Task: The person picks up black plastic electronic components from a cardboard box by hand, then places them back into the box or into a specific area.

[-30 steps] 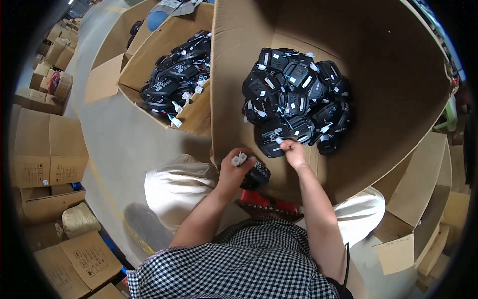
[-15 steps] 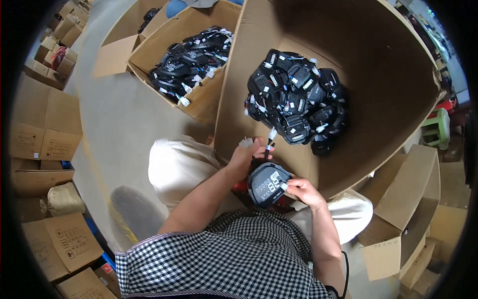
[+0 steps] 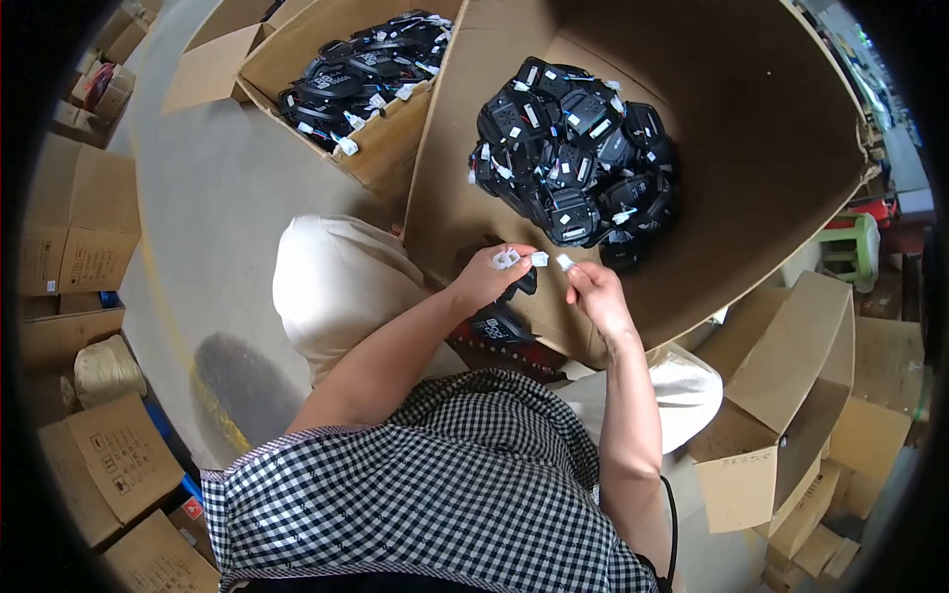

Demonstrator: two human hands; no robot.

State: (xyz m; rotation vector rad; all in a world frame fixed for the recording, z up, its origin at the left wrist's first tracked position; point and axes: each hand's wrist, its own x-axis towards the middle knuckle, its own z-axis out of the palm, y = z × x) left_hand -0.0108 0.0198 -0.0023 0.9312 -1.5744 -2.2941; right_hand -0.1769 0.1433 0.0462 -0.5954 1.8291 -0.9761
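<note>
My left hand (image 3: 484, 281) is closed round several white plastic plugs (image 3: 507, 259), one of which juts out toward the right. Below it hangs a black display unit (image 3: 500, 325) with light digits on its face, partly hidden behind the hand and wrist. My right hand (image 3: 598, 295) pinches a small white plastic piece (image 3: 564, 262) between thumb and fingers, a short gap from the jutting plug. Just beyond both hands, a heap of black display units (image 3: 578, 148) with white plugs on short leads lies inside a large cardboard box (image 3: 751, 188).
A second cardboard box (image 3: 381, 163) at the far left holds more black units. Open cartons (image 3: 791, 376) stand at the right near a green stool (image 3: 852, 247). Stacked cartons (image 3: 84, 212) line the left side. My knees flank the large box's near edge.
My right hand has risen from the display unit with the white piece, up beside the left hand's plugs. The display unit has tilted and now hangs lower behind my left hand. The view has shifted slightly.
</note>
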